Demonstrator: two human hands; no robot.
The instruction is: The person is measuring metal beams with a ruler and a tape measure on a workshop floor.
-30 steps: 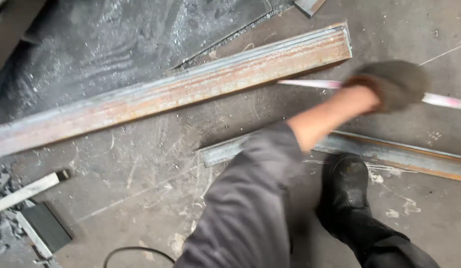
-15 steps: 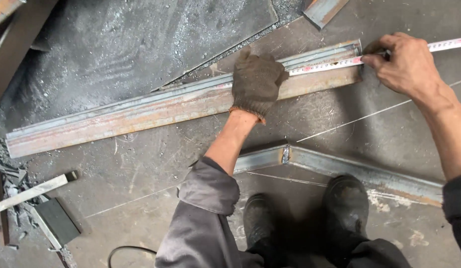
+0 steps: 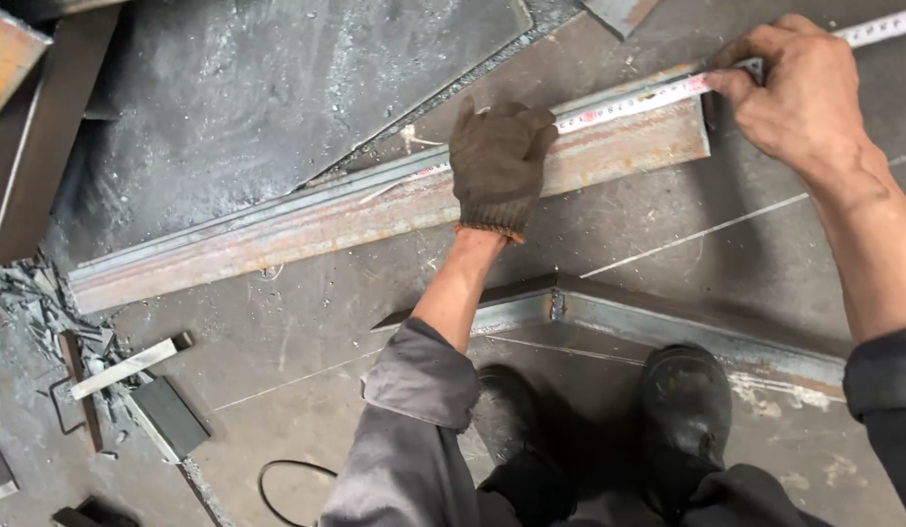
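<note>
The left hand (image 3: 500, 161), in a dark knitted glove, lies palm down on the long rusty angle bar (image 3: 375, 210), fingers loosely spread and pressing the tape measure (image 3: 648, 98) flat against the bar's upper edge; it grips nothing, only pins the tape. The right hand (image 3: 800, 93) is bare and pinched shut on the tape measure just past the bar's right end, thumb and forefinger clamped on the strip, which runs on toward the upper right corner of the view.

The angle bar lies slantwise on the steel floor (image 3: 307, 332), its right end high, its left end low. Its right end is cut square, and the right hand sits touching that corner. Above the bar a dark steel plate (image 3: 277, 88) lies close along its upper edge, leaving little room on that side. Below the bar the floor is open as far as a welded angle frame (image 3: 658, 322), which runs across in front of the person's black boots (image 3: 687, 400).

Off the bar's left end lies a heap of metal offcuts (image 3: 111, 381), with a pale flat strip and a dark block among them. A black cable (image 3: 277, 478) loops on the floor below the bar, near the grey left sleeve (image 3: 414, 429). A chalk line (image 3: 707, 229) crosses the floor between the bar and the welded frame.
</note>
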